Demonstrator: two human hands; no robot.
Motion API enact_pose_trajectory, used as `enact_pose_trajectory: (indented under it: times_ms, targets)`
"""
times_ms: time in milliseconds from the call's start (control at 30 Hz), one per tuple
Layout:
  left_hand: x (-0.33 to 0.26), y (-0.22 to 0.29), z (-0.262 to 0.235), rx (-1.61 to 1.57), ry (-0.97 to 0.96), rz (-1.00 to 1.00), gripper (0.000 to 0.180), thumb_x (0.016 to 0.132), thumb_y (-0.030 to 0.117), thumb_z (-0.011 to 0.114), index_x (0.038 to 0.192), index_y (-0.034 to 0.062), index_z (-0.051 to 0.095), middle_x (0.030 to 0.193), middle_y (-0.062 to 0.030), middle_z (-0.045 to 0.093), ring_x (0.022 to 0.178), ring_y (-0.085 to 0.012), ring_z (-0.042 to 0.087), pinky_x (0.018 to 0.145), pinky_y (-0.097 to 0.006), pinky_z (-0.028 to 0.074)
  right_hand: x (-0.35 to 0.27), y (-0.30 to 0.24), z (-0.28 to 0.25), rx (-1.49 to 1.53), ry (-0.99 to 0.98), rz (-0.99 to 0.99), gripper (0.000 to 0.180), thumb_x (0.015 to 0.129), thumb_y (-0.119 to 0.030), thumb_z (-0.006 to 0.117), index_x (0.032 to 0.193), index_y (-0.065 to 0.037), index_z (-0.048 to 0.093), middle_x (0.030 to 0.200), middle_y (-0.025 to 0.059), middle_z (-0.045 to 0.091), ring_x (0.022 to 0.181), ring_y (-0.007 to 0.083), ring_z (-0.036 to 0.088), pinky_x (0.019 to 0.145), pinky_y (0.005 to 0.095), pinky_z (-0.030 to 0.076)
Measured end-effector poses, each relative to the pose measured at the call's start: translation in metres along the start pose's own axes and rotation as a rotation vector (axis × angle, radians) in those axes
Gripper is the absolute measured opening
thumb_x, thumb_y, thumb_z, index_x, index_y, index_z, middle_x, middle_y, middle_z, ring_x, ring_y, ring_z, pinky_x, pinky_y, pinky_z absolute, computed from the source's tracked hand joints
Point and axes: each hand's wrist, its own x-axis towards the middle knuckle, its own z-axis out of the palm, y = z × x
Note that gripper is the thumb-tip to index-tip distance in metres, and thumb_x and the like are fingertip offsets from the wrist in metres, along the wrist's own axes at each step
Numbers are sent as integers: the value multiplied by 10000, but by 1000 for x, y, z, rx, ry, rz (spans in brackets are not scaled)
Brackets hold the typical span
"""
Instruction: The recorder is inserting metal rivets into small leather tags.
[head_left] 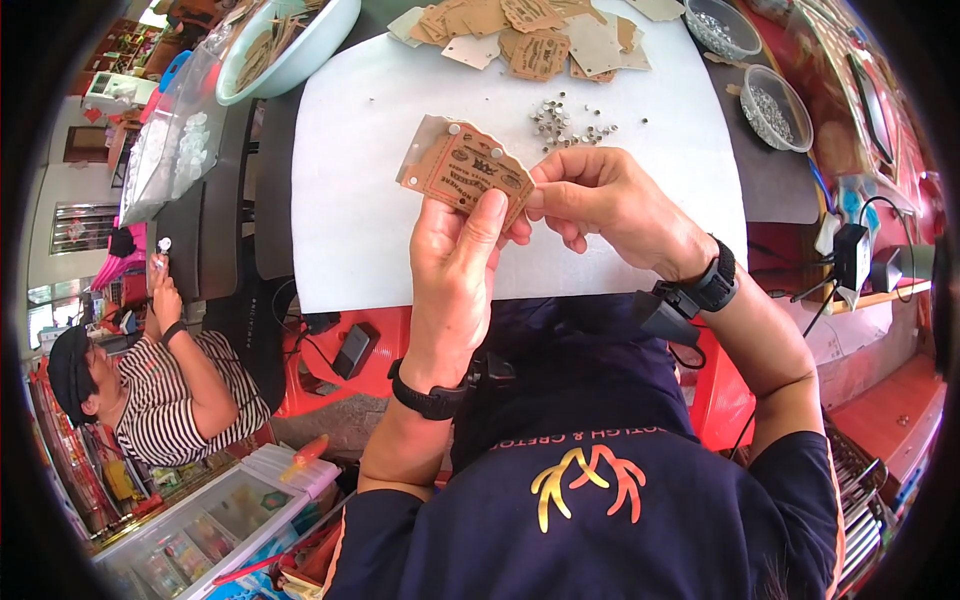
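My left hand (452,265) grips a brown printed card (470,168) above the white sheet (350,200), thumb on its face and fingers behind. A paler layer shows along the card's left edge. Small round white studs (454,129) sit near its corners. My right hand (615,205) is closed in a pinch at the card's right corner; whatever lies between thumb and forefinger is hidden. Just beyond this hand, several small silvery round metal pieces (560,122) are scattered on the sheet.
Loose brown and grey cards (540,55) are heaped at the sheet's far edge. Two clear bowls (775,108) of small metal pieces stand at far right. A pale blue basin (325,50) stands at far left. Another person (165,390) in a striped shirt works at left.
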Motion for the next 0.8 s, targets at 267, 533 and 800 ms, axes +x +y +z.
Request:
enact_pose_trajectory:
  times_ms: [267,533,800]
  targets:
    - [1,-2,-1,19,17,-14,241,987,137,551,1198,24,531,1000,-63,620,847,-145,561,761,-284,455,-2,2,-2,117,8,67,212,885,-181,686,946,21,659,750,13,621,641,63,543,544,219,441]
    - [0,-4,0,39,11,23,292,988,129,551,1254,21,502,1015,-49,609,834,-120,536,762,-278,448,-10,8,3,156,7,27,172,918,-149,646,1000,2,642,841,34,644,649,55,542,543,223,444]
    - [0,-11,3,206,33,151,320,993,107,535,1294,13,477,1030,-46,602,856,-108,536,769,-273,446,-10,14,11,170,77,-53,223,941,-209,634,980,10,652,836,37,659,676,52,561,587,226,508]
